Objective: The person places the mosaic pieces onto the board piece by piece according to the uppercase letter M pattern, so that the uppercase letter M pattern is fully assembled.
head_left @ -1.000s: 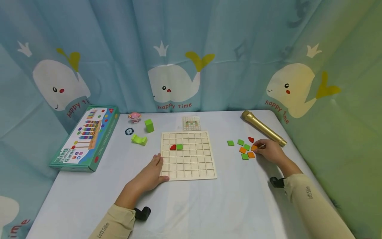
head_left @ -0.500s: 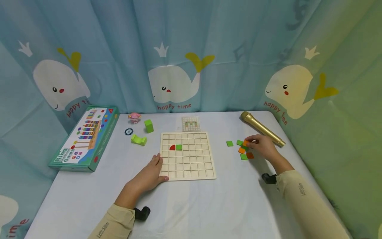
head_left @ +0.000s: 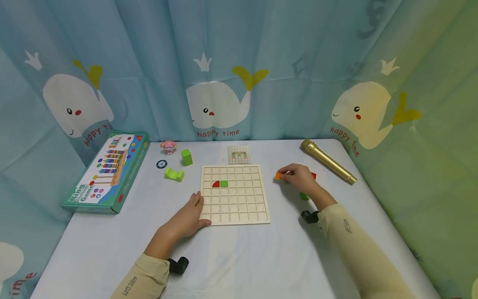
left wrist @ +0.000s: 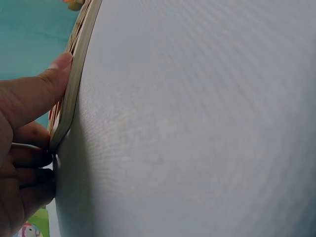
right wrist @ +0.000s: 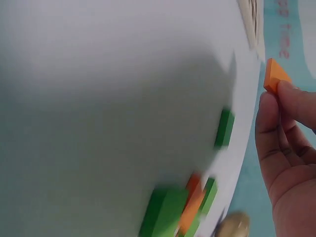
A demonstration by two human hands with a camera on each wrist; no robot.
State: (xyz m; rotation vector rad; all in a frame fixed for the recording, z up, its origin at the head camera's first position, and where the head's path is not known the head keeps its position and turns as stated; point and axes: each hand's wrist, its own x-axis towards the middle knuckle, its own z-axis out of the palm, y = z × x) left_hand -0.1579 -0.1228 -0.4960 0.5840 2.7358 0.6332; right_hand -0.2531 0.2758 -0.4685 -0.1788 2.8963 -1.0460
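Note:
My right hand (head_left: 300,180) pinches an orange tile (right wrist: 274,75) between thumb and fingers, raised above the table right of a wooden grid board (head_left: 239,200). Below that hand, loose green tiles (right wrist: 224,129) and orange tiles (right wrist: 193,205) lie on the table. From the head view the hand hides most of them; part of a green tile (head_left: 304,196) and a red piece (head_left: 313,175) show. Two pieces sit in neighbouring cells of the board: a red quarter-round (head_left: 216,184) and a green square (head_left: 224,184). My left hand (head_left: 184,218) rests at the board's near left corner, fingers along its side.
A small pattern card (head_left: 239,155) lies behind the board. At the left are a green game box (head_left: 106,174), a pink figurine (head_left: 169,147), a dark round disc (head_left: 162,164) and two green blocks (head_left: 186,157). A gold microphone (head_left: 328,161) lies back right.
My right hand has picked the orange tile from the right of the loose pile and carried it left, toward the board. My left hand stays at the board's corner.

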